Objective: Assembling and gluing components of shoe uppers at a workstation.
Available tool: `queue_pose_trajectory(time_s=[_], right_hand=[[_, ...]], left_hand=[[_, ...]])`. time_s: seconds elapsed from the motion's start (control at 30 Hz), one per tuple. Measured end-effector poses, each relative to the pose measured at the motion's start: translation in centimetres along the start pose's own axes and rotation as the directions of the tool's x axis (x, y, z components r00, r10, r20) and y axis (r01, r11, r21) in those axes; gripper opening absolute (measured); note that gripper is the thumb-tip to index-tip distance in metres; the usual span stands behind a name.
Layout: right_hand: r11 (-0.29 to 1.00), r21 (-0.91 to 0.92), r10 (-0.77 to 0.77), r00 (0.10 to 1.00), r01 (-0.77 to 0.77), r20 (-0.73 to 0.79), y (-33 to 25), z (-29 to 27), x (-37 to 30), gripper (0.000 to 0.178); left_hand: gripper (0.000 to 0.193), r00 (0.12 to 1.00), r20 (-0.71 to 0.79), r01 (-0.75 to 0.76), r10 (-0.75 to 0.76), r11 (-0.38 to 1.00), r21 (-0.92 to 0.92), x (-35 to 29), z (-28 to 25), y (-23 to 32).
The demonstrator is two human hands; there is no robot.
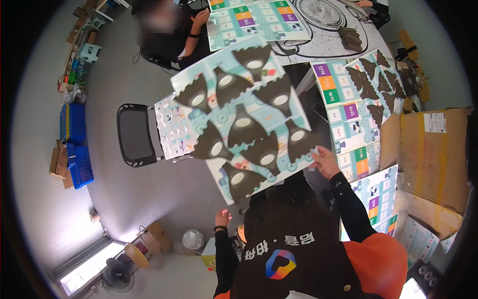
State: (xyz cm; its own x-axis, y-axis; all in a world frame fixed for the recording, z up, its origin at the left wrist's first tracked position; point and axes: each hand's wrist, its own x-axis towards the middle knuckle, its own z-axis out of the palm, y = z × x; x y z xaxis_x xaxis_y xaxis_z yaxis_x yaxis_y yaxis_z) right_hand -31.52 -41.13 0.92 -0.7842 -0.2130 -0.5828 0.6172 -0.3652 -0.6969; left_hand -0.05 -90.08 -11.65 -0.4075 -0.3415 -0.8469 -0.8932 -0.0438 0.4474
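A large pale-blue printed board (222, 121) is tilted in front of me. Several dark flared pieces (242, 131) with wavy edges lie spread over it, each bearing a white oval patch. My right hand (324, 162) pinches the board's near right corner, thumb on top. Below the board's near left corner is my left hand (223, 218), apart from it, with loosely curled fingers and nothing visible in them. Whatever supports the board from underneath is hidden.
A black-framed chair (136, 135) stands left, beside a sheet of pale cut-outs (177, 128). More printed boards (343, 119) and dark pieces (371, 79) lie right, near a cardboard box (433, 154). Another person (169, 37) sits at the far left of the white table (348, 17).
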Motion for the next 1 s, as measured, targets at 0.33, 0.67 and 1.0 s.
queue_pose_trajectory(time_s=[0.33, 0.67, 1.0], right_hand=[[0.969, 0.004, 0.248, 0.969, -0.248, -0.002, 20.0, 1.7, 1.7, 0.031], [0.966, 0.154, 0.225, 0.968, -0.207, -0.114, 35.7, -6.2, 13.4, 0.032], [0.96, 0.241, 0.18, 0.972, -0.141, -0.149, 44.8, -7.9, 25.7, 0.032]], left_hand=[[0.022, 0.99, -0.023, 0.132, -0.138, 0.977, -0.166, -4.9, -3.5, -15.9], [0.026, 0.982, 0.074, 0.154, -0.171, 0.968, 0.196, 0.3, 2.8, -18.1], [0.026, 0.981, 0.051, 0.178, -0.188, 0.971, 0.156, 4.4, 4.2, -19.8]])
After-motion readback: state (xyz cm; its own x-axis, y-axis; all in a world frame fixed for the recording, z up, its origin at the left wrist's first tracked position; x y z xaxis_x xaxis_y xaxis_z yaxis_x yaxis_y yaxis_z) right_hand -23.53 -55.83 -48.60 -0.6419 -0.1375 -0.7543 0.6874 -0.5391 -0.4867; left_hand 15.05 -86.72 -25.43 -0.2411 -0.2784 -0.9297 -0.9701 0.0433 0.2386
